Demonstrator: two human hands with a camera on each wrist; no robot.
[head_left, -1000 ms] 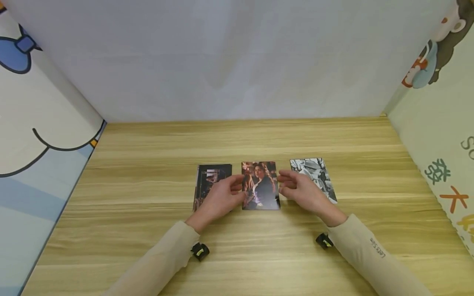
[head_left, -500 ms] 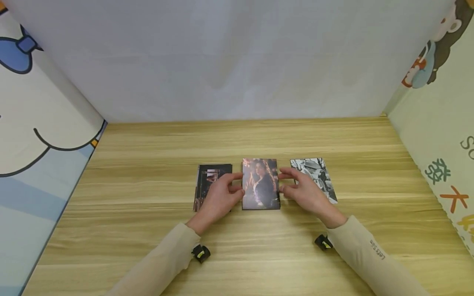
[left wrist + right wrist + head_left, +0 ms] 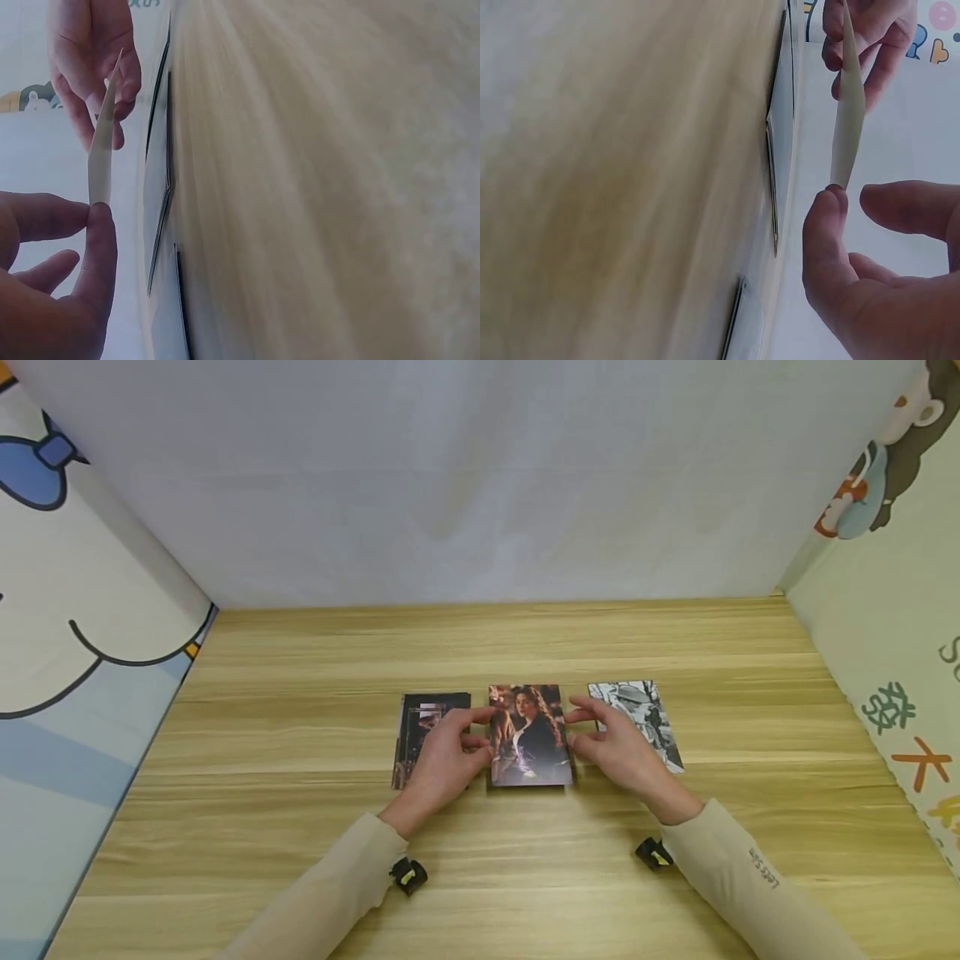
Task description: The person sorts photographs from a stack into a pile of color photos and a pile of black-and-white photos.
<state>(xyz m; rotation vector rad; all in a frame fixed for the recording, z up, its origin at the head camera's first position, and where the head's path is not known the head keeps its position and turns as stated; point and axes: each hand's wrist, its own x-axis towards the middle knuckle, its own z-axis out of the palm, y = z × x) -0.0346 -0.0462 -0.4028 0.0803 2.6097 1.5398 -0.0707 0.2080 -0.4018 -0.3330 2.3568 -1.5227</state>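
A photo card (image 3: 529, 739) with a picture of a person in dark clothes is raised a little above the table between my hands. My left hand (image 3: 441, 753) pinches its left edge between thumb and a finger; the left wrist view shows the card (image 3: 101, 161) edge-on. At the opposite edge, one fingertip of my right hand (image 3: 630, 758) touches the card, while another finger stands apart from it. Partly under the left hand lies a dark stack of photo cards (image 3: 412, 722). A black-and-white photo card (image 3: 654, 718) lies partly behind the right hand.
All this is on a wood-grain table (image 3: 525, 868). A pale back wall (image 3: 480, 485) and printed side panels (image 3: 885, 635) enclose it. In the wrist views, thin flat cards (image 3: 161, 232) lie on the tabletop below the raised card.
The middle photo card has tilted up and then risen slightly off the surface, with a shadow now under its near edge. Both hands have barely moved.
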